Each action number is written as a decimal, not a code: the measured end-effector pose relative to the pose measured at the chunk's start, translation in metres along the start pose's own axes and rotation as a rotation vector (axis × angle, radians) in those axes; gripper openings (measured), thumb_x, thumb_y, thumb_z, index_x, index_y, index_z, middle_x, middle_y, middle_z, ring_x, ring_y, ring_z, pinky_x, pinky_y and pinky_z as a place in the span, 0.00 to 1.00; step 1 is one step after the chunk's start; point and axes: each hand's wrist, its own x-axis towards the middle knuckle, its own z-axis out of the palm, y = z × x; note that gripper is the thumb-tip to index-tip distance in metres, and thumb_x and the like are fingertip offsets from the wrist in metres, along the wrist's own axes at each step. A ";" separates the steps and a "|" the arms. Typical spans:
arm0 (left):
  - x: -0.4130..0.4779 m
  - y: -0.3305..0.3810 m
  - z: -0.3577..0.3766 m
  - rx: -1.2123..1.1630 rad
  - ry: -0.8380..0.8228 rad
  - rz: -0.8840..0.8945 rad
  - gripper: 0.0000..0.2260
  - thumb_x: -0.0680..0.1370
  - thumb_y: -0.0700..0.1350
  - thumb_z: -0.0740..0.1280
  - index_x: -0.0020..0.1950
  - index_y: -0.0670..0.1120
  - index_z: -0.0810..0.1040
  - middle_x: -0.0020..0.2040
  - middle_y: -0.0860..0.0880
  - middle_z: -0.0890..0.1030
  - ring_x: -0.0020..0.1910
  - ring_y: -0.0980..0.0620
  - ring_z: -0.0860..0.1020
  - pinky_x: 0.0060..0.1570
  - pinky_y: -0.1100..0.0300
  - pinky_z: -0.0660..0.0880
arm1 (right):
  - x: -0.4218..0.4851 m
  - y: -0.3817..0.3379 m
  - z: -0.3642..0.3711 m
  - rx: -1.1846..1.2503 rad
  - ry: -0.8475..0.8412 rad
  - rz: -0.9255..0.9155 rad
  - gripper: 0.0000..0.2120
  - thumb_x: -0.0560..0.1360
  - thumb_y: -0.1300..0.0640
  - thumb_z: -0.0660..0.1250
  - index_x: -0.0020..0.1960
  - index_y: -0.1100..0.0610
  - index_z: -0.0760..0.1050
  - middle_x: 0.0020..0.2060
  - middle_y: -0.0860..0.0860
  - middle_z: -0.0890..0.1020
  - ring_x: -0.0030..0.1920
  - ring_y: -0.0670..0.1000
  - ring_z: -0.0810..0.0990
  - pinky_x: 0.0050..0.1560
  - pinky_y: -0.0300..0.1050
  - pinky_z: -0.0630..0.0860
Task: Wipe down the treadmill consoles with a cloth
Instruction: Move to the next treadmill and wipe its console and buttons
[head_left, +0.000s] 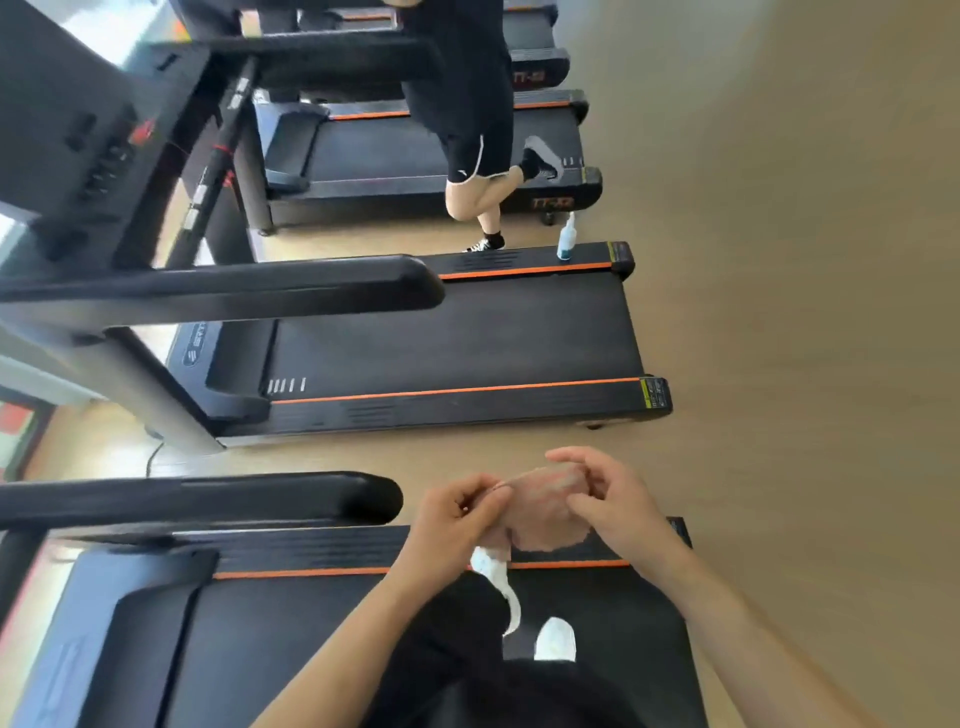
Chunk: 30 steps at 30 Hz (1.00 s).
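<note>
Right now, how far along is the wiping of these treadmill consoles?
Done: nothing I can confirm; no console looks visibly wiped. In hand: the left hand and right hand both pinch a pink cloth, away from any console. Left: the console of the next treadmill is not being touched, and a spray bottle stands on that treadmill's side rail.

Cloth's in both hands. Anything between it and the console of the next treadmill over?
Yes. The left hand and right hand pinch the cloth over the edge of the near treadmill. Toward the console at upper left, the black handrail of the next treadmill crosses the direct line; a strip of floor lies between the machines.
</note>
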 end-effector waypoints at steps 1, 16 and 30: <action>0.014 0.004 0.002 -0.015 0.000 0.004 0.13 0.82 0.44 0.69 0.44 0.61 0.85 0.38 0.59 0.83 0.39 0.62 0.78 0.42 0.64 0.75 | 0.009 -0.004 -0.005 -0.005 -0.018 0.005 0.26 0.72 0.70 0.67 0.59 0.44 0.80 0.46 0.48 0.85 0.47 0.49 0.82 0.49 0.44 0.81; 0.210 -0.001 -0.066 -0.101 0.049 0.074 0.05 0.78 0.49 0.73 0.44 0.50 0.84 0.34 0.54 0.84 0.32 0.54 0.79 0.37 0.55 0.76 | 0.191 -0.101 -0.034 -0.209 0.014 -0.021 0.11 0.78 0.57 0.72 0.37 0.53 0.79 0.29 0.46 0.77 0.31 0.46 0.73 0.36 0.46 0.72; 0.390 0.019 -0.086 -0.154 0.480 -0.145 0.03 0.76 0.52 0.72 0.43 0.56 0.86 0.39 0.56 0.86 0.41 0.53 0.83 0.45 0.54 0.81 | 0.449 -0.171 -0.106 -0.650 -0.078 -0.188 0.06 0.76 0.54 0.73 0.40 0.47 0.79 0.36 0.44 0.82 0.40 0.43 0.78 0.38 0.35 0.69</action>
